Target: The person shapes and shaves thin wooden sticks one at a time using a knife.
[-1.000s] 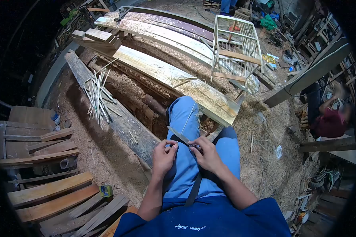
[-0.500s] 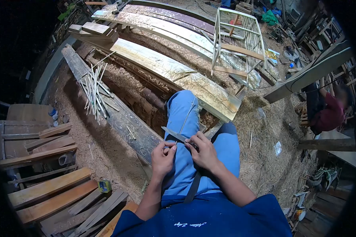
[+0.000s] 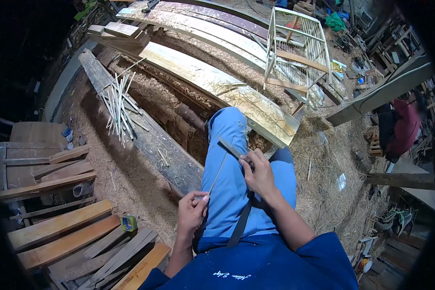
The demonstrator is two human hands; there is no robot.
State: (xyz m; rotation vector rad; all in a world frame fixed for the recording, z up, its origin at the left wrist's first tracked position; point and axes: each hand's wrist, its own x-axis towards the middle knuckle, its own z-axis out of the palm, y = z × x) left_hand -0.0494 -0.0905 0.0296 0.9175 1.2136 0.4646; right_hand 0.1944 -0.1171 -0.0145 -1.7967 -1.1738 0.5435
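My right hand grips a knife, its blade pointing up and left over my blue-trousered leg. Between thumb and fingers of my left hand, lower and to the left, is the end of a thin stick. The stick slants up across my thigh, and its upper part overlaps the blade in this view. To the left, a loose bundle of similar pale sticks lies on a worn dark plank, with short offcuts nearer my knee.
A thick pale board runs beyond my knees. A slatted wooden cage stands behind it. Wood pieces and a small yellow-green box lie at left. A person is at the right, near a slanted post.
My left hand has moved down and left, away from the knife, with the stick. My right hand and the knife have moved up and right. The person at right has shifted posture.
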